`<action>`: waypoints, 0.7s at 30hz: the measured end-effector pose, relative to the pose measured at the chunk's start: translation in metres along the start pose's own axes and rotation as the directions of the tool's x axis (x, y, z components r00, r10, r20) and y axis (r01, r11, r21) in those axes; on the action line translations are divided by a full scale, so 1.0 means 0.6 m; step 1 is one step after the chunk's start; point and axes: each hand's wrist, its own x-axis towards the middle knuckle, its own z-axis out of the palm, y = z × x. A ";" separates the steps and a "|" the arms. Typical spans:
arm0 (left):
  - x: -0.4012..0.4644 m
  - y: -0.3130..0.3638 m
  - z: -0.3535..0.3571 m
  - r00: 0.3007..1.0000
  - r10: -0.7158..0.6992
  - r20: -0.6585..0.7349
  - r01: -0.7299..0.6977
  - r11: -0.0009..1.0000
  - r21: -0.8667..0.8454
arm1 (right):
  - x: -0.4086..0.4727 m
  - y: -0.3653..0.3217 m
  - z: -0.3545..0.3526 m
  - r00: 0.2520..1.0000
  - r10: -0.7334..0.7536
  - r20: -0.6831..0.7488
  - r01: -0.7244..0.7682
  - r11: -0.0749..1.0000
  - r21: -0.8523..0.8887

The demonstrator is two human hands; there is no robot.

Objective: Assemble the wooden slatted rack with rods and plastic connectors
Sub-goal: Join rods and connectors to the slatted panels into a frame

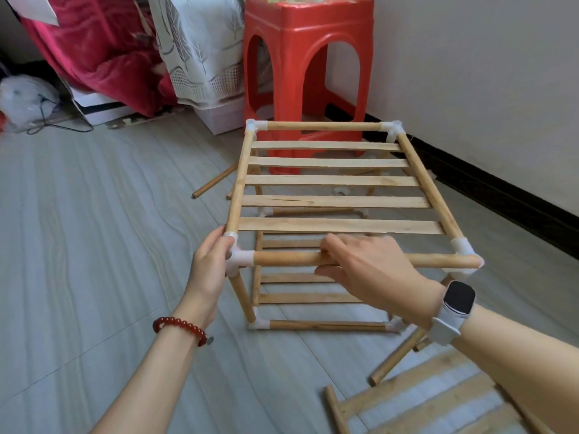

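Floor (94, 214): pale grey planks fill most of the frame, running from the lower left to a dark skirting board along the white wall at right.
Stool (308, 57): a red plastic stool stands at top centre, just behind the rack.
Bedding (103, 48): red and white patterned cloth hangs at the upper left, above a white box on the floor.
Rack (338, 183): the half-built wooden frame sits at centre frame on the floor, its top tier of five flat slats bounded by round rods, a second slatted tier visible below through the gaps.
Spare panel (432, 399): another slatted section lies at the lower right, partly cut off by the frame edge.
Loose rod (216, 180): one dowel lies on the floor just left of the rack.
Right hand (366, 264): fingers curled over the near top rod (438, 260), grasping it at mid-length; a white watch (457, 300) on the wrist.
Left hand (213, 261): wrapped around the near left corner, fingers grasping the connector (241, 258); a red bead bracelet (181, 327) on the wrist.
Connectors: white plastic joints cap each visible corner of the top tier, with two more at the near bottom corners.
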 end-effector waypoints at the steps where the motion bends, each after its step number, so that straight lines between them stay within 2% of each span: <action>1: -0.001 0.003 0.010 1.000 0.000 -0.020 0.000 1.000 -0.014 | -0.011 0.006 0.006 0.999 0.013 -0.035 -0.014 1.000 -0.022; 5: -0.009 0.006 0.024 0.999 0.015 -0.047 -0.016 0.999 -0.033 | -0.013 0.001 0.026 0.992 -0.001 -0.128 0.005 1.000 0.028; 11: -0.011 0.013 0.004 1.000 0.015 -0.027 -0.015 1.000 0.000 | 0.012 -0.005 0.014 0.999 0.034 0.035 -0.038 0.989 0.141; 13: -0.010 0.013 0.001 1.000 0.012 -0.019 -0.010 0.995 0.101 | 0.009 -0.008 0.010 0.998 0.034 0.049 -0.040 0.992 0.123; 14: -0.011 0.014 0.001 0.999 0.013 -0.035 -0.005 0.978 0.207 | 0.006 -0.008 0.008 0.999 0.024 0.044 -0.030 0.989 0.147; 16: -0.016 0.019 0.007 0.994 0.073 -0.084 -0.018 0.851 0.524 | 0.000 0.002 -0.002 1.000 0.026 -0.010 -0.023 0.968 0.248; 18: -0.034 0.035 0.024 0.953 0.289 -0.091 -0.121 0.638 0.761 | -0.015 0.036 -0.006 0.984 0.080 -0.159 -0.029 0.954 0.297; 20: -0.048 0.056 0.062 0.856 0.517 0.033 -0.326 0.489 0.809 | -0.044 0.086 -0.009 0.896 0.303 -0.325 -0.181 0.917 0.355; 21: -0.052 0.067 0.085 0.809 0.573 0.131 -0.434 0.433 0.790 | -0.062 0.109 -0.010 0.821 0.460 -0.338 -0.298 0.850 0.434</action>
